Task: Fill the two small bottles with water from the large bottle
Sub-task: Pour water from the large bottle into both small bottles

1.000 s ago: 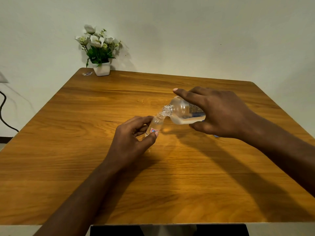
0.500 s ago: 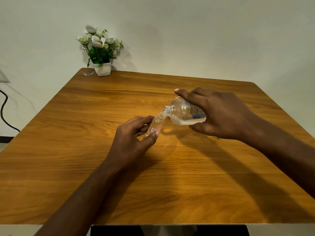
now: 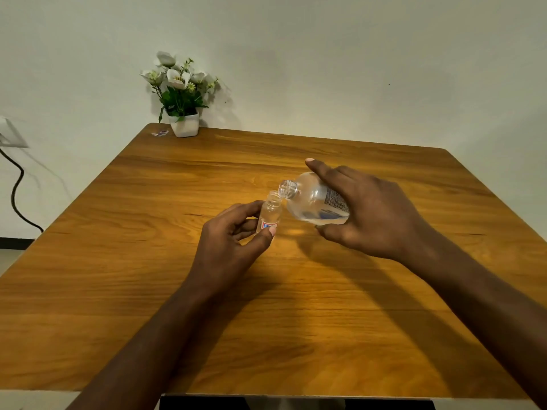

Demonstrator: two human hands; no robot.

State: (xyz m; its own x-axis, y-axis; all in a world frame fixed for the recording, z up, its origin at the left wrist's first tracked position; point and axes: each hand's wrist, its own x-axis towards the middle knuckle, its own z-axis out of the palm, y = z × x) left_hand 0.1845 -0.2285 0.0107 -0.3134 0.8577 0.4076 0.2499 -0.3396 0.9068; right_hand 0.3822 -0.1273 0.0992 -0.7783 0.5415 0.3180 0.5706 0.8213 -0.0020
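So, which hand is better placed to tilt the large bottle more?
Right. The right hand grips the large bottle, its mouth at the small bottle; the left hand only holds that one.

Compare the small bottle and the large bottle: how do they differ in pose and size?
The small bottle stands nearly upright in the left hand; the large bottle lies tilted in the right hand, its mouth by the small bottle's mouth. The large bottle is clearly wider than the small bottle. Both are clear and uncapped.

Single head-worn wide-angle view, looking forward and down over the worktop [image 3: 296, 321] (close, both forearms in frame); far wall [image 3: 325, 54] fills the top.
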